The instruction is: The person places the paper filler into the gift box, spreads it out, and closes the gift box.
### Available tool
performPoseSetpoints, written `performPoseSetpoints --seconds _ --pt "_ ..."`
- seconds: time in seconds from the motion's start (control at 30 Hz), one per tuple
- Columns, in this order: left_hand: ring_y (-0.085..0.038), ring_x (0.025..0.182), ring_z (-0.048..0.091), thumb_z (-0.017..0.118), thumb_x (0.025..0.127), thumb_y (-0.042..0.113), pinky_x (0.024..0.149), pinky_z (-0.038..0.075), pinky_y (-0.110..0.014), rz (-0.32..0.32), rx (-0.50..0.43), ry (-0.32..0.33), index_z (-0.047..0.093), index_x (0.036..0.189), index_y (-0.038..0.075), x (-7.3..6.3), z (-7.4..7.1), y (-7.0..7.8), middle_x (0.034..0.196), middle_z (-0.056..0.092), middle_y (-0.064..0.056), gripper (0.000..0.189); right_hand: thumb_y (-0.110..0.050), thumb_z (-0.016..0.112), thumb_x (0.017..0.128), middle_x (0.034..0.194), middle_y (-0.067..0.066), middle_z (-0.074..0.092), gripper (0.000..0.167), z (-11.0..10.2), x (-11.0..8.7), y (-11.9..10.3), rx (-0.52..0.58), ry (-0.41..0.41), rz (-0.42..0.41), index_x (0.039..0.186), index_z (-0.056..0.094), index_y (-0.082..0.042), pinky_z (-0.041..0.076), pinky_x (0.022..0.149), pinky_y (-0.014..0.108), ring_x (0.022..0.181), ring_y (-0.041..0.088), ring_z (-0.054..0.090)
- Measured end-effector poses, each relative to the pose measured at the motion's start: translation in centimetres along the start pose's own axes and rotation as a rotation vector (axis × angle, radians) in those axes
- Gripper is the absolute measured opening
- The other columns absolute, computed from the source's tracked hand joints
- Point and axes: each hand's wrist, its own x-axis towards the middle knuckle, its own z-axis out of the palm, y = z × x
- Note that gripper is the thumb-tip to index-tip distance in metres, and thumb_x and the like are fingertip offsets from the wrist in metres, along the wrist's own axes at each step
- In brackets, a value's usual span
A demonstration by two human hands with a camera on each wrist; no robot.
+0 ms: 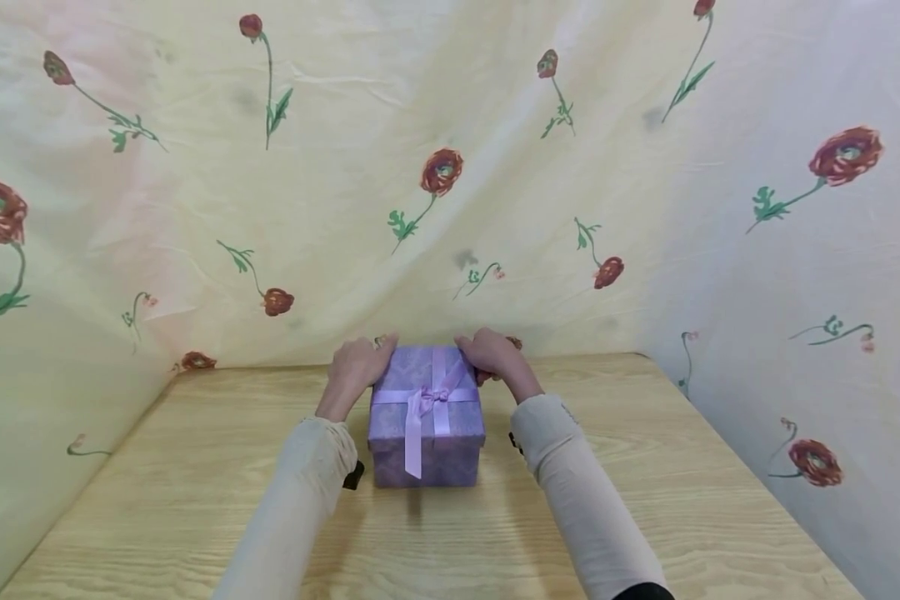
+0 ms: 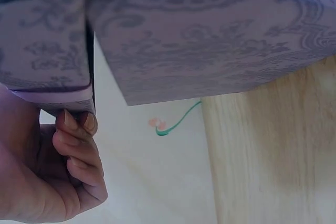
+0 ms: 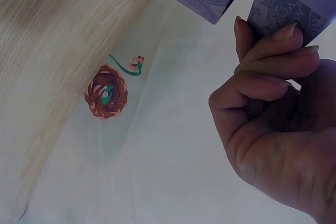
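A purple patterned gift box [image 1: 450, 468] stands on the table in the middle of the head view. Its lid [image 1: 396, 422] carries a lilac ribbon [image 1: 414, 454] tied in a bow, one tail hanging down the front. At the lid's far left corner my left hand [image 1: 358, 367] grips the edge, with fingers curled under the rim in the left wrist view. My right hand [image 1: 493, 354] pinches the far right corner. Both wrist views show a gap between lid and box body [image 2: 210, 51] on the far side. The box's inside is hidden.
The wooden table [image 1: 195, 500] reaches back to a cream cloth [image 1: 345, 208] printed with red flowers, which hangs behind it and along both sides. Small dark objects [image 1: 354, 476] show beside the sleeves at both wrists.
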Motion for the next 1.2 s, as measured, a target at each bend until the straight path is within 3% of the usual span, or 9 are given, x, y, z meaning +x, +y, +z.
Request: performPoseSetpoints --seconds 0.2,0.37,0.63,0.8,0.97,1.2 --pt "-0.035 0.087 0.065 0.042 0.104 0.059 0.068 0.054 -0.047 -0.013 0.027 -0.023 0.07 0.092 -0.001 0.1 0.6 -0.5 0.102 0.068 -0.023 0.067 -0.037 0.044 0.112 0.046 0.003 0.055 0.061 0.4 0.0 0.1 -0.008 0.003 0.003 0.062 0.059 -0.005 0.034 0.04 0.025 0.04 0.013 0.044" --pt "-0.031 0.076 0.062 0.039 0.105 0.059 0.059 0.048 -0.04 -0.009 0.029 -0.034 0.067 0.084 0.002 0.2 1.2 -0.9 0.087 0.066 -0.017 0.067 -0.037 0.044 0.112 0.046 0.003 0.055 0.062 1.1 0.3 0.6 -0.023 0.019 0.011 0.061 0.06 -0.005 0.035 0.04 0.026 0.039 0.013 0.044" --pt "-0.027 0.069 0.057 0.042 0.105 0.058 0.052 0.04 -0.035 -0.005 0.012 -0.033 0.062 0.077 0.006 0.3 2.1 -1.7 0.075 0.058 -0.01 0.062 -0.039 0.041 0.112 0.047 0.004 0.057 0.055 2.6 0.7 1.7 -0.049 0.042 0.018 0.073 0.059 -0.005 0.036 0.04 0.025 0.041 0.014 0.047" --pt "-0.027 0.069 0.056 0.041 0.105 0.058 0.054 0.042 -0.036 -0.009 -0.015 -0.034 0.064 0.081 0.003 0.2 2.3 -2.0 0.077 0.058 -0.011 0.064 -0.038 0.04 0.112 0.046 0.003 0.055 0.06 3.1 0.7 2.0 -0.072 0.067 -0.03 0.066 0.059 -0.006 0.038 0.042 0.026 0.04 0.015 0.048" --pt "-0.031 0.079 0.061 0.043 0.104 0.055 0.061 0.048 -0.043 0.008 -0.041 -0.028 0.07 0.095 -0.002 0.1 2.6 -2.5 0.091 0.065 -0.016 0.064 -0.036 0.041 0.113 0.048 0.004 0.057 0.056 3.5 0.2 2.3 -0.059 0.113 -0.068 0.07 0.06 -0.006 0.044 0.048 0.029 0.048 0.024 0.062" --pt "-0.025 0.069 0.055 0.045 0.104 0.052 0.051 0.039 -0.034 0.021 -0.07 -0.048 0.06 0.075 0.007 0.2 3.5 -3.3 0.077 0.057 -0.011 0.056 -0.037 0.044 0.112 0.061 0.008 0.063 0.048 4.7 -0.3 3.1 0.062 0.182 -0.063 0.078 0.06 -0.006 0.048 0.05 0.032 0.049 0.02 0.063"
